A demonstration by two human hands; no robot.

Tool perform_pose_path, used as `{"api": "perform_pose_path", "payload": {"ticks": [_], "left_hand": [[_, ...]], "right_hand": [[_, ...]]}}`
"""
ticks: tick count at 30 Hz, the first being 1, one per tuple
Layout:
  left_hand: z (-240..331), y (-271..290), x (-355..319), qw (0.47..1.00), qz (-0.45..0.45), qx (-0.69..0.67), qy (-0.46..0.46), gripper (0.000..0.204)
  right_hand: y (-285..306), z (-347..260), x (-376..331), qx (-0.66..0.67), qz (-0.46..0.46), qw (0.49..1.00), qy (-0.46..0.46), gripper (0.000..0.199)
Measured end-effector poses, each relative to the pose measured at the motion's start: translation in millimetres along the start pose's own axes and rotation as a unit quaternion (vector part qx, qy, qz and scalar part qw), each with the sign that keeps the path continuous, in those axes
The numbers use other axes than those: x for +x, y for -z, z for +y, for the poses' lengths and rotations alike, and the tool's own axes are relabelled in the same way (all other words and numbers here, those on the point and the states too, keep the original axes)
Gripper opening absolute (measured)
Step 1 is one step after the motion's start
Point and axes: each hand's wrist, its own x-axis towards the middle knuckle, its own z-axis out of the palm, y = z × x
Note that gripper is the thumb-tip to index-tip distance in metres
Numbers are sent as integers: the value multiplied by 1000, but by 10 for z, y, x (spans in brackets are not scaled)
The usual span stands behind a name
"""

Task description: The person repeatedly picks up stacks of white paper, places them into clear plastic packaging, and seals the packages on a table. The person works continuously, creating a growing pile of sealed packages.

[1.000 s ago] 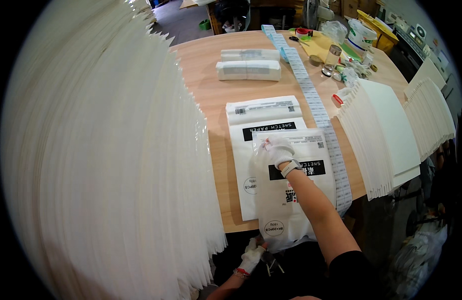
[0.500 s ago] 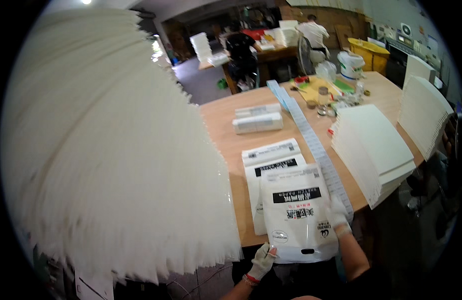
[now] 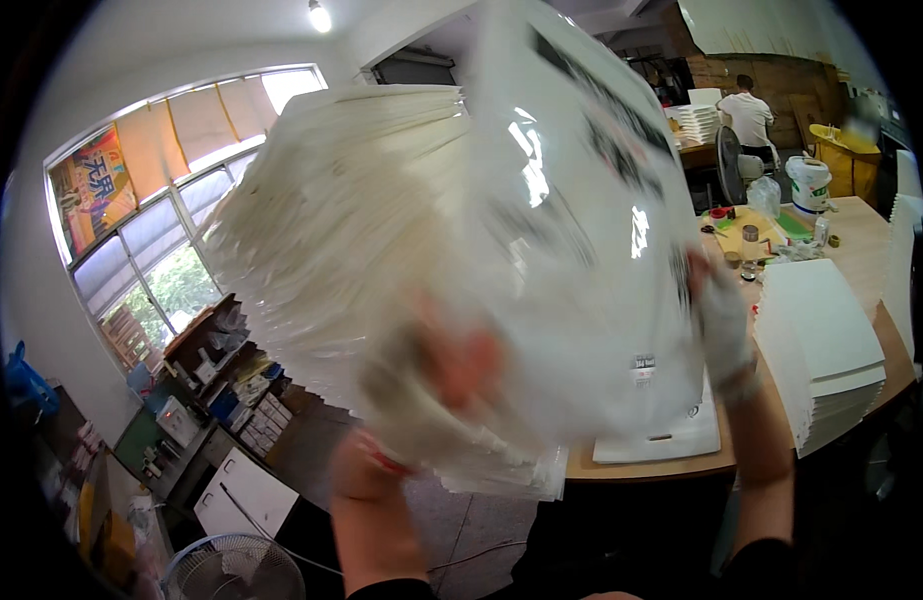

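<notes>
A large flat white plastic package (image 3: 581, 290) with dark print is held up before me, tilted and glossy. My right hand (image 3: 721, 325), in a white glove, grips its right edge. My left hand (image 3: 431, 370), gloved with bare fingertips, is smeared by motion by the package's lower left side, so its grip cannot be made out. Right behind it rises a tall stack of white plastic packages (image 3: 351, 220), partly hidden by the raised one. Another white package (image 3: 661, 440) lies at the table's front edge.
The wooden table (image 3: 851, 225) holds a stack of white sheets (image 3: 816, 320), a white bucket (image 3: 809, 185), tape rolls and small tools. A co-worker (image 3: 749, 115) sits at the back beside a standing fan (image 3: 729, 165). Another fan (image 3: 236, 570) stands low at left, below shelves (image 3: 221, 380).
The package has risen from the table and swung left toward the tall stack, along with both my hands. My view has turned left, bringing in the window and shelves.
</notes>
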Motion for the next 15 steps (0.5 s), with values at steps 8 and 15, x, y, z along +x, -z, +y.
{"api": "perform_pose_path", "payload": {"ticks": [8, 15], "left_hand": [[1898, 617, 1926, 926, 185, 190, -270, 22], [2254, 2821, 1579, 965, 188, 183, -23, 20]], "right_hand": [[-2110, -1070, 2210, -60, -227, 961, 146, 32], [-2896, -990, 2112, -210, -256, 943, -27, 41]]}}
